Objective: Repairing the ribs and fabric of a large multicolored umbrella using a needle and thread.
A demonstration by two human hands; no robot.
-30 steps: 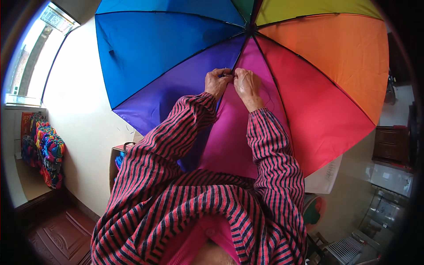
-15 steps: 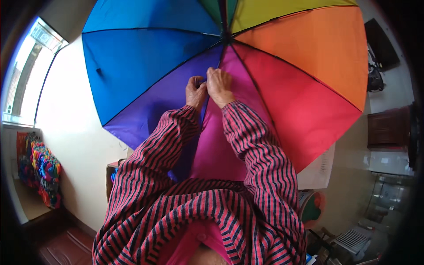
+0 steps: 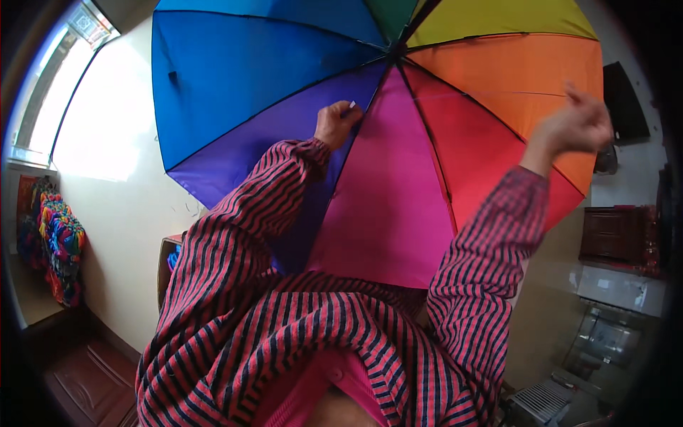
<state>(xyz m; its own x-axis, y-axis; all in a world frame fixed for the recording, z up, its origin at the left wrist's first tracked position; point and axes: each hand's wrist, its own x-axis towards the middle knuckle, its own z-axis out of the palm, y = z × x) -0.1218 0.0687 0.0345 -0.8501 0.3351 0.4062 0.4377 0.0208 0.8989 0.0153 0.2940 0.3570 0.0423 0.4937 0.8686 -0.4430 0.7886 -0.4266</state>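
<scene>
An open umbrella [image 3: 384, 213] with rainbow-coloured panels spreads before me, its dark ribs meeting at a hub [image 3: 395, 50]. My left hand [image 3: 337, 125] is closed at the rib between the purple and magenta panels, fingers pinching there. A small white spot shows at its fingertips; I cannot tell what it is. Out over the orange panel, my right hand [image 3: 575, 128] is raised and blurred by motion, fingers curled. A thin thread [image 3: 498, 93] runs across the red and orange panels toward its fingertips. Whether a needle is in that hand is too small to see.
Colourful tasselled textiles [image 3: 60, 238] hang at the left below a bright window [image 3: 50, 92]. An open cardboard box [image 3: 167, 263] stands beside my left arm. At the right are a dark wooden cabinet [image 3: 612, 235] and a striped rack [image 3: 541, 402].
My right hand has swung from beside the left hand far out to the right, and a thread now stretches toward it. The left hand stays at the rib. The umbrella has shifted slightly rightward in view.
</scene>
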